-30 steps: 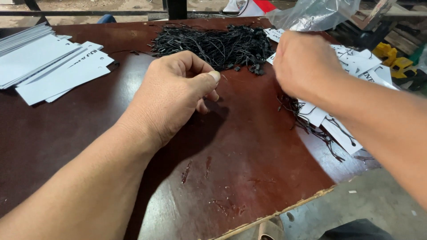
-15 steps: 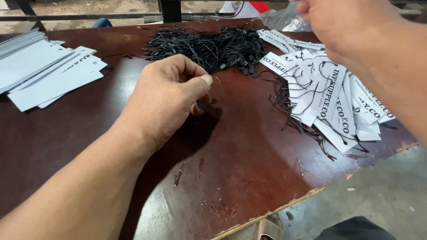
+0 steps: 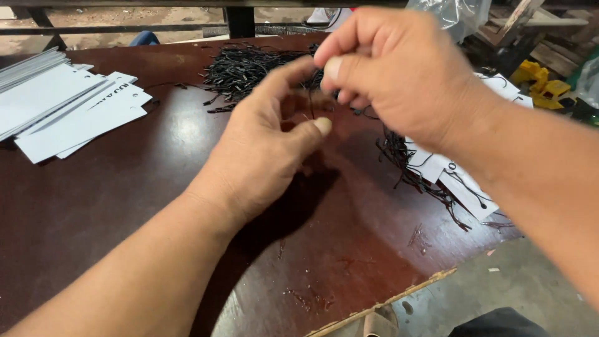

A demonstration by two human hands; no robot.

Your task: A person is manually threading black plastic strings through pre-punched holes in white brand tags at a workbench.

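Note:
My left hand (image 3: 265,146) hovers over the dark brown table (image 3: 112,200) with thumb and index finger spread apart and nothing clearly between them. My right hand (image 3: 399,68) is just above and to its right, thumb and forefinger pinched on a thin black string (image 3: 310,98) that hangs down between the two hands. Right behind both hands lies a pile of black strings (image 3: 240,65). Under my right forearm sit white tags (image 3: 465,187) with strings threaded through them.
A fanned stack of white paper tags (image 3: 68,106) lies at the table's left. The chipped front edge of the table (image 3: 380,299) runs diagonally at lower right, with concrete floor beyond. Yellow objects (image 3: 543,87) and a clear plastic bag (image 3: 462,12) sit at the back right.
My right hand came from the tags at the right over to my left hand. My left hand opened from a closed pinch and lifted a little.

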